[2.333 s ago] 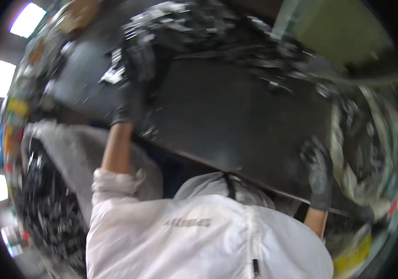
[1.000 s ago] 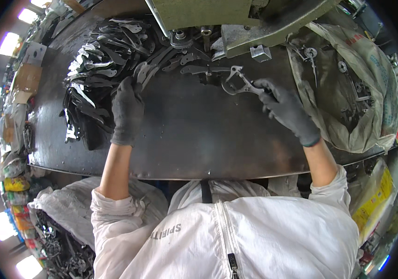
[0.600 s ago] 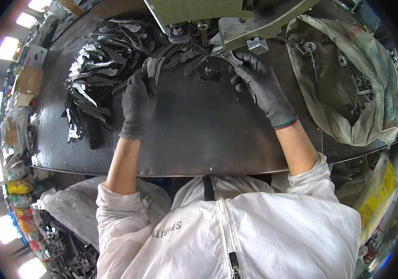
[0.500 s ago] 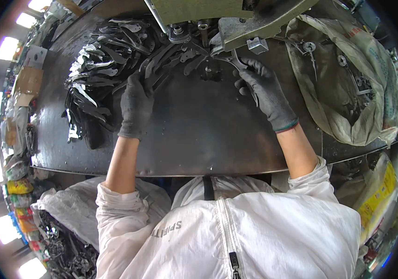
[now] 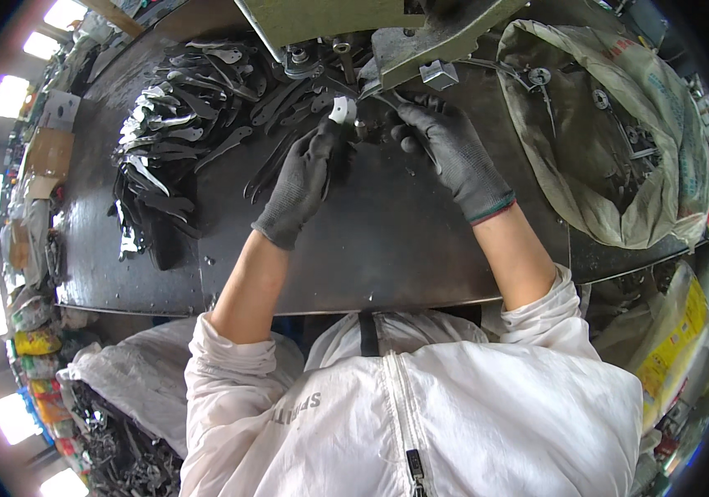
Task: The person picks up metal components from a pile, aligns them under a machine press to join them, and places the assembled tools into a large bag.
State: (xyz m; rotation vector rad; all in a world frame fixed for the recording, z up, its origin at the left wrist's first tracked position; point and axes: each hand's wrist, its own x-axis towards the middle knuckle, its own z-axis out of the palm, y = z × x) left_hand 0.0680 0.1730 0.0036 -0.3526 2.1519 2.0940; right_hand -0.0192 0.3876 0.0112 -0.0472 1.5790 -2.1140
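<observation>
Gripping a flat metal piece [image 5: 341,110], the left hand [image 5: 300,182] holds its pale end just beside an upright pin [image 5: 361,130]; the right hand [image 5: 455,157] is closed around a slim metal part [image 5: 386,99] near the green machine [image 5: 433,45] (its far tip is unclear). A loose pinch could let either slip.
</observation>
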